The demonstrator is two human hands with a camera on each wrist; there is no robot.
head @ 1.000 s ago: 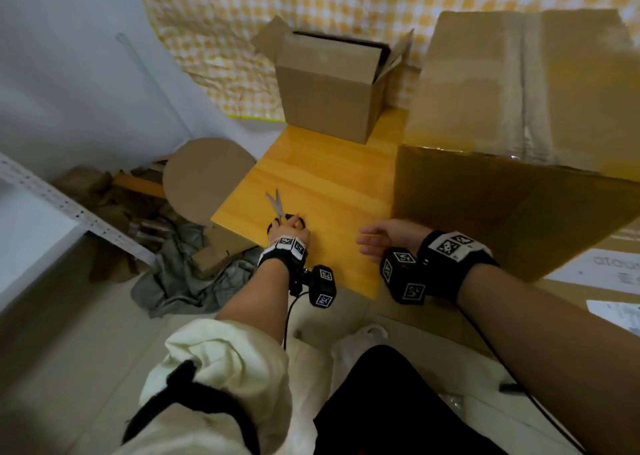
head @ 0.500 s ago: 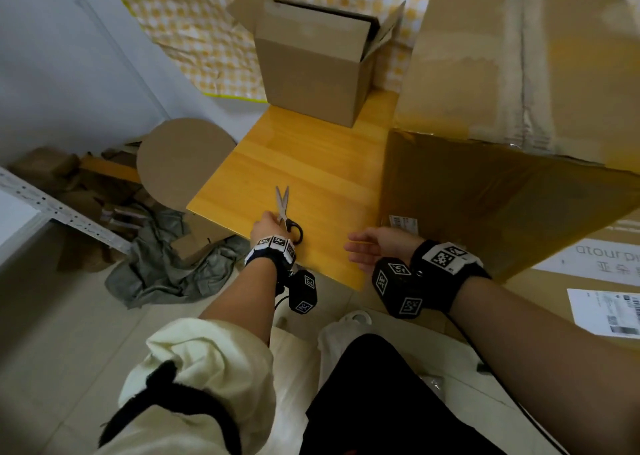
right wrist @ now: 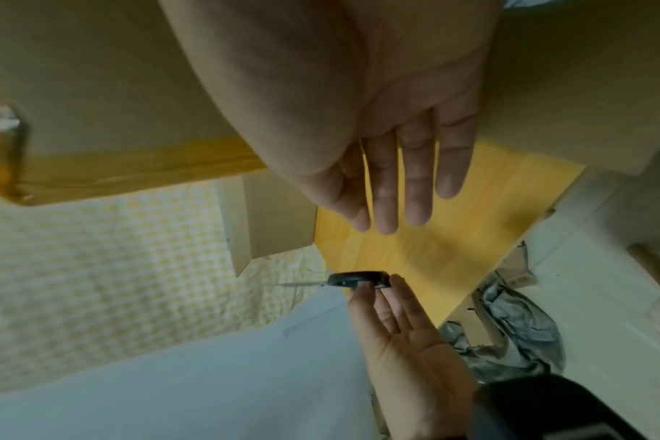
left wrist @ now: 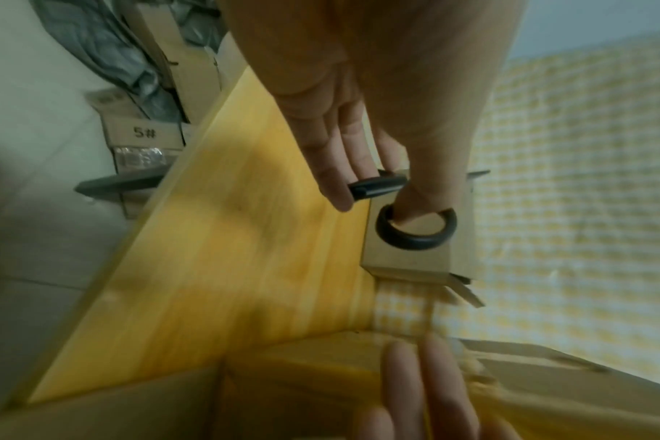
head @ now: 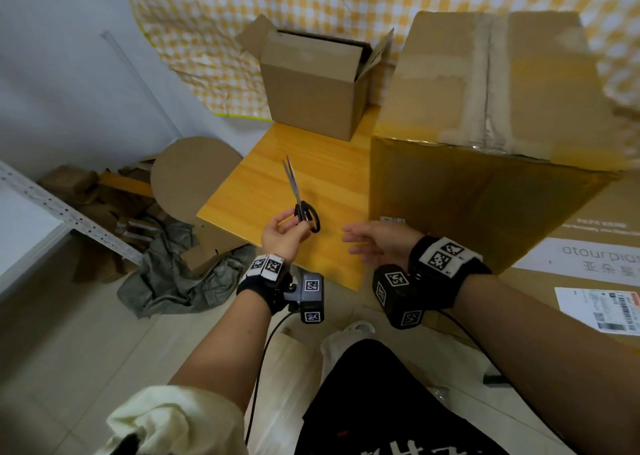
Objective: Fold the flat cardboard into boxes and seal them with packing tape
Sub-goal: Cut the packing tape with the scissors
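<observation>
My left hand [head: 287, 229] holds black-handled scissors [head: 298, 195] by the handles, lifted above the wooden table [head: 263, 184], blades pointing away. In the left wrist view the fingers pinch one handle loop [left wrist: 415, 235] of the scissors. My right hand [head: 377, 243] hovers open just right of the scissors, fingers straight, holding nothing; the right wrist view shows its fingers [right wrist: 415, 184] stretched out. A large sealed cardboard box [head: 485, 136] with tape along its top seam stands on the right. A smaller cardboard box [head: 315, 87] with open flaps stands at the table's far side.
A round cardboard disc [head: 194, 174], cardboard scraps and a grey cloth [head: 173, 274] lie on the floor left of the table. A white metal shelf [head: 41, 205] is at far left. Flat printed cardboard with a shipping label [head: 599, 305] lies at right. Yellow checked cloth [head: 311, 1] hangs behind.
My left hand has picked the scissors up off the table and raised them. My right hand has lifted and opened beside them.
</observation>
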